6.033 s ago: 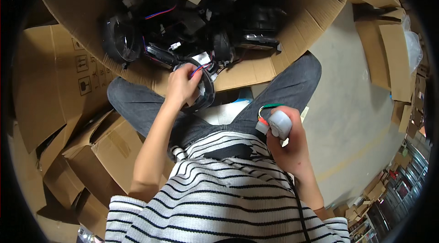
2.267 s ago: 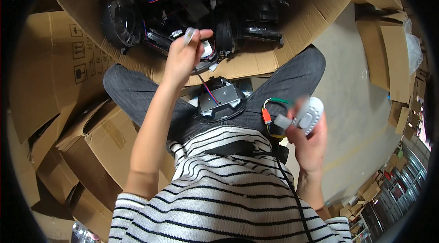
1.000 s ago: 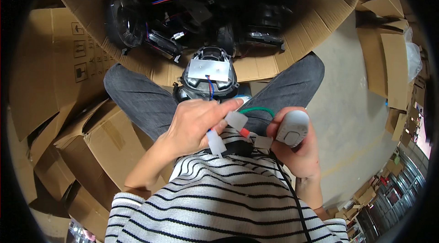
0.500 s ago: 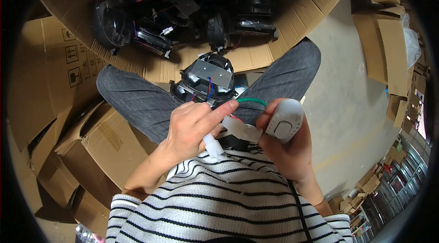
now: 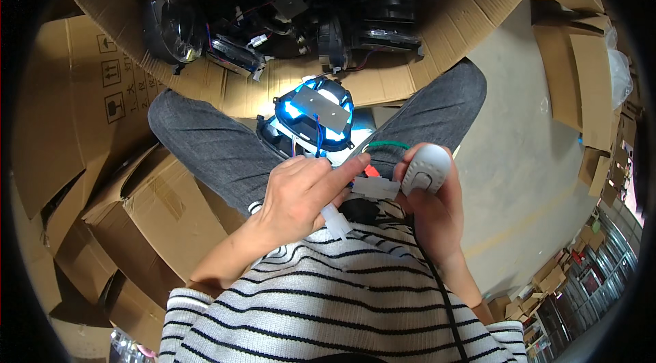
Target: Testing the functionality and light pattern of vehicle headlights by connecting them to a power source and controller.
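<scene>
A white plastic wire connector (image 5: 335,221) sticks out below my left hand (image 5: 301,192), whose fingers are closed around it and its wires. My right hand (image 5: 437,209) grips a white oval push-button switch (image 5: 427,169), thumb near its button. Between the hands sits another whitish connector (image 5: 377,188) with a red wire beside it, and a green wire (image 5: 388,143) arches from the left fingertips toward the right hand. Just beyond them, a black vehicle lamp (image 5: 316,111) with a metal plate lies between my knees, glowing bluish white. Its red and blue wires run down behind my left hand.
A large cardboard box (image 5: 301,83) ahead holds several black lamps (image 5: 171,28) with loose wires. Folded cartons (image 5: 178,202) lie on the left. More cartons (image 5: 584,83) stand on the right beside the grey floor (image 5: 512,178). A black cord (image 5: 434,271) hangs down my striped shirt.
The lamp between my knees was dark and is now lit. Both hands stay near their places; the connector between them has tilted more level, and the left hand has shifted slightly right.
</scene>
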